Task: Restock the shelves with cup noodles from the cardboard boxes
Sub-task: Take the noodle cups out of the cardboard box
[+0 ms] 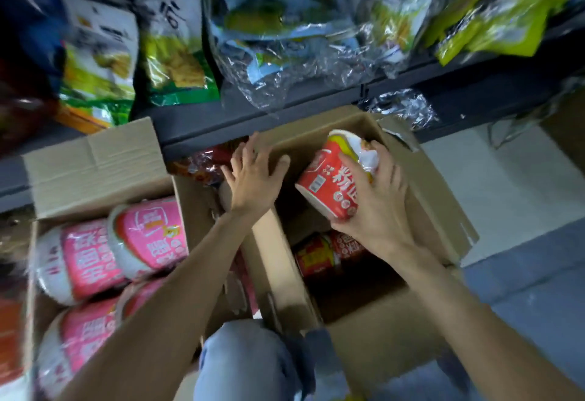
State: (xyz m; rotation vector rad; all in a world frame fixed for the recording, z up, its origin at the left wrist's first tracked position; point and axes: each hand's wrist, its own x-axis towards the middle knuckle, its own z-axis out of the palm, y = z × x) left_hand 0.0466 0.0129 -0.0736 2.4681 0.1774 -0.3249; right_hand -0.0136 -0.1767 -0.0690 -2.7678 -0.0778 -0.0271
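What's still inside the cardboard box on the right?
Deep in the right box, at least two red cups lie on the bottom. The right hand holds another red cup above them. The wrist and shadow hide the rest.

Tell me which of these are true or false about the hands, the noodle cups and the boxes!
1. The right hand holds a red cup. True.
2. The left hand holds a pink cup. False: it is open, resting on the flap of the right box.
3. The left box holds pink cups. True.
4. The right box is empty. False: red cups lie inside.
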